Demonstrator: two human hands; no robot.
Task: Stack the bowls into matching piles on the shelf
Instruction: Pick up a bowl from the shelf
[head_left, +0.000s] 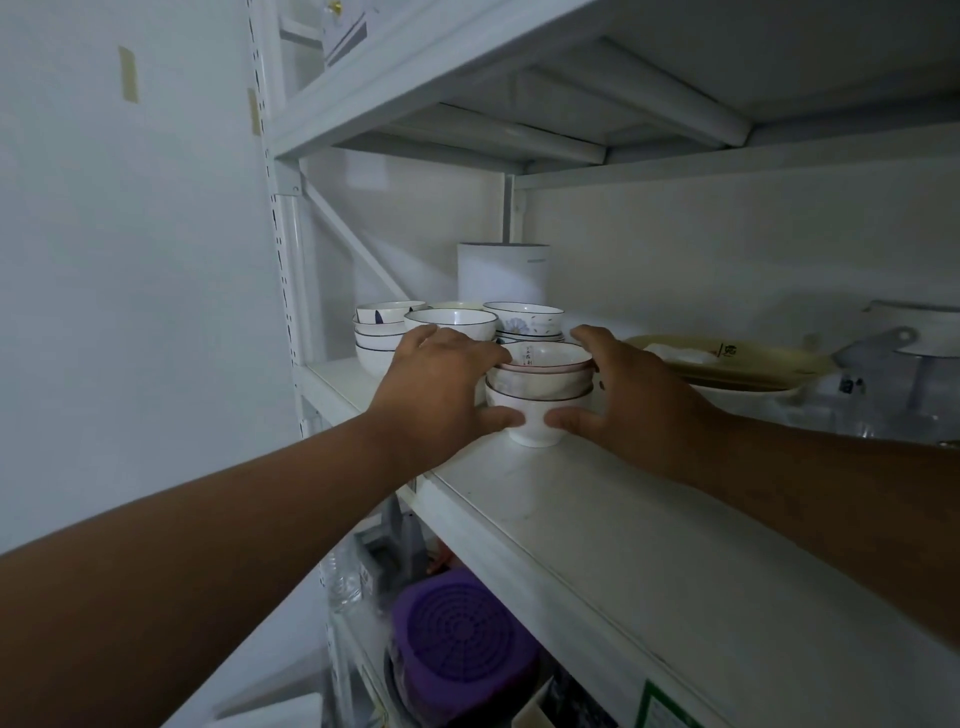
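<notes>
A pile of three small white bowls with reddish rims (540, 387) stands near the front of the white shelf (597, 519). My left hand (441, 384) wraps its left side and my right hand (623, 389) its right side, thumbs against the bottom bowl. Behind it, a stack of dark-rimmed white bowls (376, 338) stands at the far left. A single larger dark-rimmed bowl (451, 319) sits behind my left hand. A flower-patterned bowl (524, 318) tops another pile further back.
A white cylindrical container (503, 273) stands at the back. Yellowish plates (737, 364) lie to the right with clear plastic items (893, 384) beyond. A purple strainer-like lid (462, 634) sits on the lower shelf. The shelf above hangs low overhead.
</notes>
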